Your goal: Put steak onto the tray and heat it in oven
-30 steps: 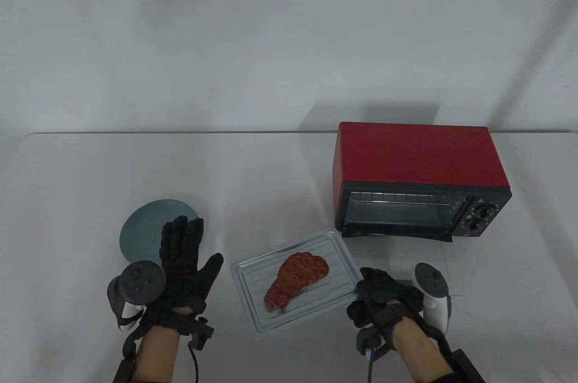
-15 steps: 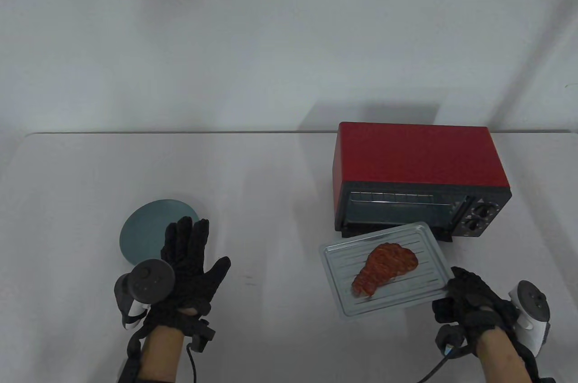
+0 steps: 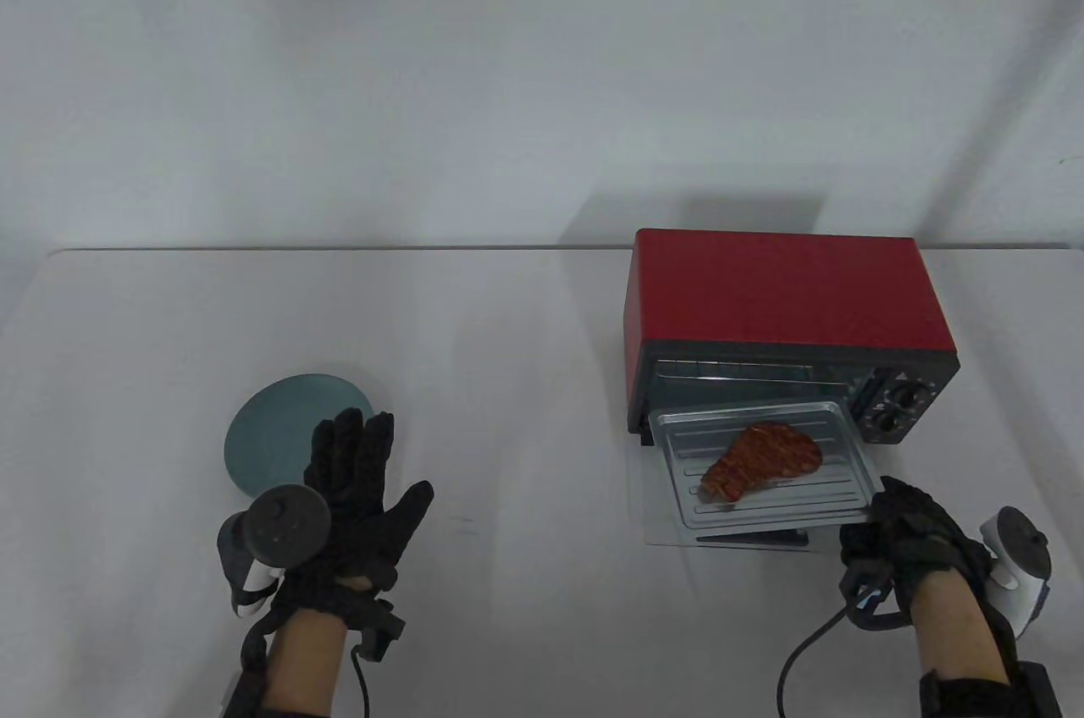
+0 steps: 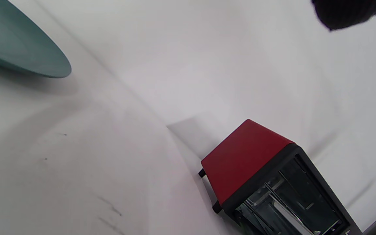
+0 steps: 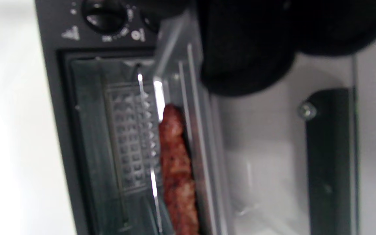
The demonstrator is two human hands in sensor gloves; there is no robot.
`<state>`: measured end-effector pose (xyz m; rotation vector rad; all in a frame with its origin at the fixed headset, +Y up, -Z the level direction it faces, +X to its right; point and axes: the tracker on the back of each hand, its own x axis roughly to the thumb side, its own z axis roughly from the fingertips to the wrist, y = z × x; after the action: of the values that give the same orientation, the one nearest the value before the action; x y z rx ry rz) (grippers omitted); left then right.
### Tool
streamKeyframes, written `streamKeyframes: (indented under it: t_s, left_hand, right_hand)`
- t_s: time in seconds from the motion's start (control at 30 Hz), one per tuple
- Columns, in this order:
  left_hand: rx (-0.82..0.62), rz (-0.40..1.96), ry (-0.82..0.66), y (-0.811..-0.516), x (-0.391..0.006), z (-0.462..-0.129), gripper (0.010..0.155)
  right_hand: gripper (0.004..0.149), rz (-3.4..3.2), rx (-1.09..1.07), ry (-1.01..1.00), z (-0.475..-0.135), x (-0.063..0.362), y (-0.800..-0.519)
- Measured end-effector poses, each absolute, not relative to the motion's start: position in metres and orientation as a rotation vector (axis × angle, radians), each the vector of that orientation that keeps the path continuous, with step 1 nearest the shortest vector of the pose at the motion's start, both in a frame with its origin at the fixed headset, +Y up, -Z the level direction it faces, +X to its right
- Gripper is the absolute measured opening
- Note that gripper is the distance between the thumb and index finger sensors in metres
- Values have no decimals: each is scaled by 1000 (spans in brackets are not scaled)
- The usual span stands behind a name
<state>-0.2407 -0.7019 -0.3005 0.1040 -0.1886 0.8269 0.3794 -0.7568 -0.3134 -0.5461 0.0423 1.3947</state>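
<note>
A reddish-brown steak (image 3: 762,460) lies on a ribbed metal tray (image 3: 686,447). The tray's far edge sits at the mouth of the red oven (image 3: 788,295), above the oven's lowered glass door (image 3: 656,527). My right hand (image 3: 882,513) grips the tray's near right corner. In the right wrist view the steak (image 5: 177,169) shows edge-on on the tray (image 5: 204,153), with my gloved fingers (image 5: 246,52) curled over its rim in front of the oven cavity. My left hand (image 3: 360,472) lies flat with straight fingers and holds nothing.
A teal plate (image 3: 275,426) sits at the left, partly under my left fingertips; the same plate (image 4: 21,49) shows in the left wrist view. Two oven knobs (image 3: 898,406) are on the right front panel. The oven (image 4: 250,163) stands near the table's back edge.
My right hand has carried the tray with the steak to the right and away from me, from the table's middle to the oven mouth. The left hand stayed almost still.
</note>
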Motion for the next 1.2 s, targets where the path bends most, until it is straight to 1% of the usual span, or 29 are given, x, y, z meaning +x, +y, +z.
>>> streamKeyframes:
  t_s: [0.23, 0.67, 1.0, 1.2]
  left_hand:
    - [86, 826, -186, -704, -240, -302, 86]
    - [74, 827, -184, -705, -239, -303, 86]
    - [64, 829, -184, -705, -238, -303, 86]
    - [60, 830, -186, -706, -237, -304, 85]
  right_hand:
    - [48, 1357, -568, 28, -319, 383, -763]
    - [48, 1319, -575, 4, -330, 374, -768]
    - [49, 1301, -602, -15, -348, 364, -768]
    - [47, 1257, -633, 2, -365, 358, -771]
